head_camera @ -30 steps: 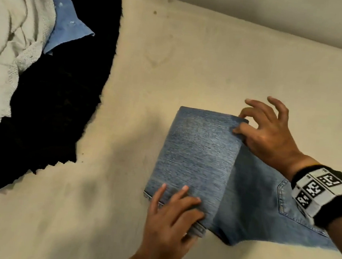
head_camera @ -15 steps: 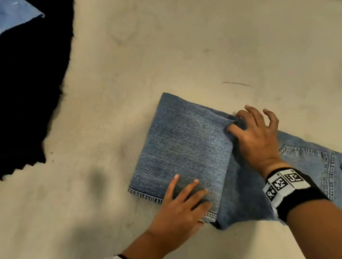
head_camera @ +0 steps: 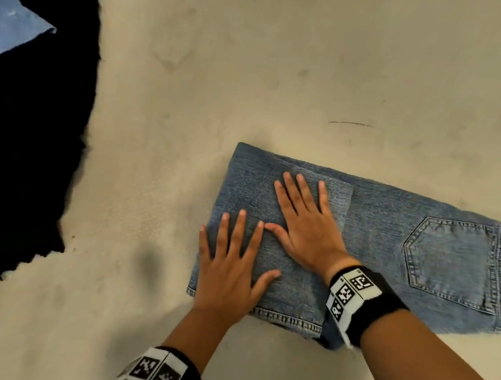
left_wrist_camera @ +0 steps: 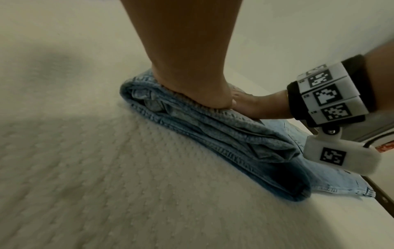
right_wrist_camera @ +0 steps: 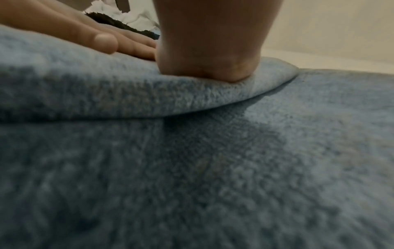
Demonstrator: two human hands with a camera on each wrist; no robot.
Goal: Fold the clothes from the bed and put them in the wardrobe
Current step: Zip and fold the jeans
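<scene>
With both the left hand [head_camera: 230, 268] and right hand [head_camera: 307, 223] pressing flat, fingers spread, on the jeans [head_camera: 392, 235] on the bed [head_camera: 286, 70], that seemingly thick fold may spring open once they lift.

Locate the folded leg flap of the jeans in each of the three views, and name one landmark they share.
Head: the folded flap lies centre, under the left hand and right hand, both pressing flat.
Left wrist: the folded flap runs across the middle as a layered stack, seen from its open edge.
Right wrist: the folded flap fills the upper left, its edge curving over the lower denim.
Shared landmark: the cream bed.
</scene>
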